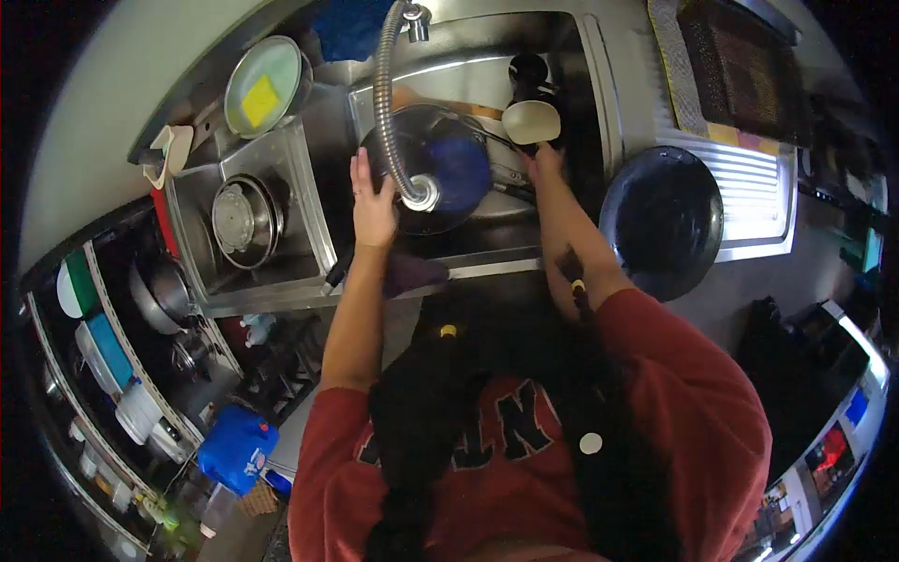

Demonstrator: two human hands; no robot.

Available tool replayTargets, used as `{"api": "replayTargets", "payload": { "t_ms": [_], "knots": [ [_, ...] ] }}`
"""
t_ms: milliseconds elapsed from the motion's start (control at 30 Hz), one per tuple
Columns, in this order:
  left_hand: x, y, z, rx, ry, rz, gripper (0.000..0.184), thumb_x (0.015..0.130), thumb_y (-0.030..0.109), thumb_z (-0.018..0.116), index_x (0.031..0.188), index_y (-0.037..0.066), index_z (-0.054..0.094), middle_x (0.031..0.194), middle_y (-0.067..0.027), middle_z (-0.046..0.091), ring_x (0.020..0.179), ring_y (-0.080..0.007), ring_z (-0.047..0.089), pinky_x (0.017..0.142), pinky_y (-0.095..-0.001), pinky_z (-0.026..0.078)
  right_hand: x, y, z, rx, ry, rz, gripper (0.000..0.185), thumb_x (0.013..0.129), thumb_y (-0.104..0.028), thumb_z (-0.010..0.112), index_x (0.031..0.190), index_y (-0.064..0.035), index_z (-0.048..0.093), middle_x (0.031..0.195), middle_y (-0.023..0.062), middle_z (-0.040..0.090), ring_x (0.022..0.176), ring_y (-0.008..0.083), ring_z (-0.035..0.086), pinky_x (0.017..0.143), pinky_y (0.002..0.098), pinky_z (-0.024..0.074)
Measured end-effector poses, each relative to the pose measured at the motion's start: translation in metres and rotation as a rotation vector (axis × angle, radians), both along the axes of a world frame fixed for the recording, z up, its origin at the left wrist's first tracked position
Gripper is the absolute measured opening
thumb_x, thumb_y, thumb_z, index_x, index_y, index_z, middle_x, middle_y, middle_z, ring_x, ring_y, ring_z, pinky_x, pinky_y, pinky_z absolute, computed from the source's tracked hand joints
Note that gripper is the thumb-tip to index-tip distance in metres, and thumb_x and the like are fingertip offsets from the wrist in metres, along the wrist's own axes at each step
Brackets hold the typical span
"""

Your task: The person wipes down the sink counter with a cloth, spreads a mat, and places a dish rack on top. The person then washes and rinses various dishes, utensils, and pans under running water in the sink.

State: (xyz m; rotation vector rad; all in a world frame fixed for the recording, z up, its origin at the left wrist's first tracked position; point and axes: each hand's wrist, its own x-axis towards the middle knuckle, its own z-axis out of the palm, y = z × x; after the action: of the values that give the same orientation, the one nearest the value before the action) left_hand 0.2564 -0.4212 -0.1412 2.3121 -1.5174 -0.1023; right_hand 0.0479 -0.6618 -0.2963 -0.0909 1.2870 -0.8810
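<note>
In the right basin of the sink, a dark round pan point(445, 211) lies under the faucet, its inside bluish. At its left edge is my left hand point(375, 211), fingers stretched out and lying along the rim. A small cream bowl point(531, 123) is in my right hand point(544, 163), which grips its near edge; some of the fingers are hidden. Behind the bowl sits a dark cup-like item point(529, 73). Metal handles or utensils point(510, 173) lie between the pan and my right hand, hard to make out.
A flexible metal faucet hose point(384, 94) hangs over the pan. Metal bowls point(245, 220) sit in the left basin. A pan with a yellow sponge point(260, 101) rests on the back ledge. A large black wok point(663, 223) lies on the drainboard point(754, 201). Shelves of dishes stand left.
</note>
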Motion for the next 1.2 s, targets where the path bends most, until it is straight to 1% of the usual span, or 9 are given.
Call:
{"api": "replayTargets", "payload": {
  "t_ms": [200,400,467,533,567,667,700,1000,1200],
  "knots": [
    [0.036,0.018,0.019,-0.074,-0.048,-0.170,0.083,0.067,-0.014,0.061,0.139,0.027,0.057,0.161,-0.0211,0.021,0.146,-0.0474,0.026,0.115,-0.0489,0.035,0.011,0.019,0.028,0.019,-0.089,0.046,0.046,0.094,0.000,0.058,0.138,-0.0040,0.046,0.142,0.0194,0.045,0.126,0.0400,0.052,0.091,0.0609,0.0569],
    [0.058,0.028,0.071,-0.257,0.294,0.082,0.082,0.071,-0.020,0.049,0.142,0.019,0.053,0.162,-0.0216,0.022,0.145,-0.0477,0.028,0.118,-0.0476,0.030,-0.005,0.076,0.066,0.087,-0.259,0.148,0.044,0.094,0.003,0.047,0.138,-0.0014,0.043,0.139,0.0226,0.047,0.124,0.0407,0.051,0.099,0.0628,0.0521],
    [0.080,0.044,0.067,-0.330,0.271,0.148,0.079,0.071,-0.020,0.046,0.141,0.016,0.053,0.156,-0.0221,0.032,0.140,-0.0469,0.037,0.110,-0.0486,0.042,-0.013,0.094,0.073,0.089,-0.257,0.161,0.042,0.094,0.002,0.047,0.136,0.0013,0.044,0.137,0.0209,0.050,0.125,0.0390,0.052,0.099,0.0629,0.0519],
    [0.095,0.058,0.072,-0.503,1.530,0.690,0.078,0.071,-0.018,0.045,0.142,0.015,0.047,0.144,-0.0209,0.043,0.128,-0.0433,0.050,0.088,-0.0487,0.058,-0.016,0.112,0.091,0.090,-0.247,0.170,0.041,0.094,0.002,0.048,0.135,0.0039,0.045,0.135,0.0192,0.053,0.126,0.0374,0.053,0.100,0.0630,0.0516],
    [0.088,0.059,0.087,-0.580,1.595,0.695,0.077,0.071,-0.015,0.044,0.142,0.015,0.041,0.130,-0.0188,0.051,0.115,-0.0389,0.059,0.067,-0.0473,0.063,-0.019,0.117,0.105,0.055,-0.176,0.239,0.042,0.093,0.003,0.046,0.135,0.0046,0.045,0.135,0.0195,0.053,0.126,0.0381,0.053,0.101,0.0627,0.0512],
    [0.110,0.092,0.080,-0.464,1.824,0.612,0.075,0.072,-0.013,0.044,0.142,0.014,0.039,0.128,-0.0196,0.052,0.112,-0.0405,0.061,0.075,-0.0547,0.064,-0.027,0.140,0.158,-0.057,-0.137,0.356,0.045,0.091,0.003,0.045,0.136,0.0046,0.044,0.136,0.0206,0.051,0.128,0.0389,0.051,0.103,0.0611,0.0506],
    [0.106,0.097,0.092,-0.440,1.770,0.499,0.079,0.071,-0.014,0.041,0.145,0.014,0.036,0.143,-0.0218,0.043,0.128,-0.0487,0.049,0.095,-0.0714,0.050,-0.033,0.143,0.162,-0.075,-0.129,0.415,0.046,0.089,0.005,0.047,0.136,0.0035,0.044,0.136,0.0211,0.052,0.126,0.0386,0.053,0.101,0.0591,0.0515],
    [0.031,0.122,0.102,-0.049,1.733,0.338,0.078,0.077,-0.008,0.045,0.151,0.013,0.029,0.136,-0.0180,0.050,0.115,-0.0380,0.060,0.075,-0.0525,0.063,-0.074,0.147,0.281,-0.067,0.119,0.539,0.055,0.089,0.004,0.053,0.141,-0.0010,0.036,0.132,0.0167,0.055,0.115,0.0342,0.061,0.092,0.0550,0.0590],
    [-0.065,0.060,0.104,0.072,1.770,0.285,0.086,0.076,-0.010,0.048,0.155,0.016,0.026,0.142,-0.0152,0.047,0.126,-0.0318,0.052,0.086,-0.0471,0.059,-0.155,0.099,0.331,-0.119,0.088,0.658,0.061,0.087,0.005,0.054,0.144,0.0010,0.032,0.137,0.0216,0.050,0.114,0.0397,0.062,0.086,0.0542,0.0621]
  ]
}}
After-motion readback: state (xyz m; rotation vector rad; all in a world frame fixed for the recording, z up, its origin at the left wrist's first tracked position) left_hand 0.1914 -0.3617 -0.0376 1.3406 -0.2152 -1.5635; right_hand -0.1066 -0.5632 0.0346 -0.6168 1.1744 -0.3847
